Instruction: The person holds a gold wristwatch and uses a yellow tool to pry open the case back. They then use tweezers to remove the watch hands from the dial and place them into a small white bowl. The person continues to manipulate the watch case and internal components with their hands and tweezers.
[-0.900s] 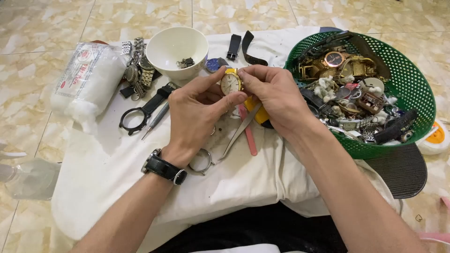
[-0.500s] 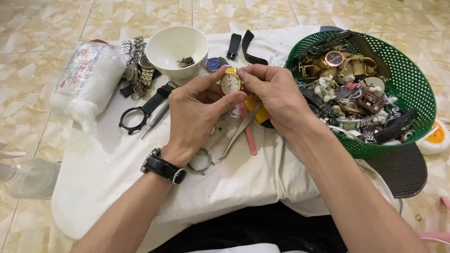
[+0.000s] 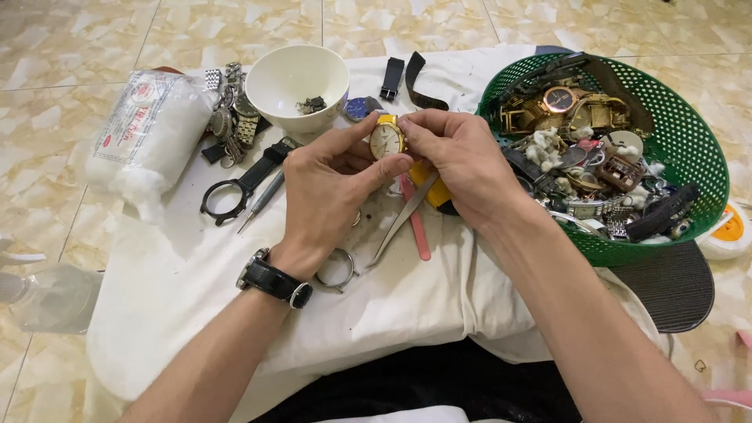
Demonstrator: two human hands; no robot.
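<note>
1. A person's left hand (image 3: 333,184) and right hand (image 3: 458,160) meet over a white cloth-covered worktop (image 3: 196,266), both closed on a small gold-cased wristwatch head with a pale round dial (image 3: 385,139), held clear of the cloth with the dial facing the camera.
2. The left thumb presses the case from about 6 o'clock and the left forefinger lies along its 9 o'clock side; the right fingertips pinch it from 3 o'clock. The watch sits between the two hands, touching both.
3. On the left wrist is a steel wristwatch on a black leather strap (image 3: 274,280).
4. Beneath the hands lie slim steel tweezers (image 3: 399,223), a pink flat plastic stick (image 3: 415,223) and a yellow object (image 3: 429,188) partly hidden by the right hand.
5. At 11 o'clock from the held watch stands a white round ceramic bowl (image 3: 294,78) with a few small dark parts inside; just beside it, at 12 o'clock, a blue round watch dial (image 3: 359,108) and two black strap pieces (image 3: 407,78).
6. At 9 o'clock lie a black loop-shaped tool (image 3: 227,200), a thin metal screwdriver (image 3: 262,202) and a heap of steel watches and bracelets (image 3: 231,113), with a clear plastic bag of white cotton wool (image 3: 141,141) farther out.
7. At 3 o'clock a green perforated plastic basket (image 3: 689,141) holds a jumble of gold and steel watches, straps and parts, its rim just beside the right wrist.
8. A metal ring (image 3: 337,270) rests at 6 o'clock, beside the left wrist.
</note>
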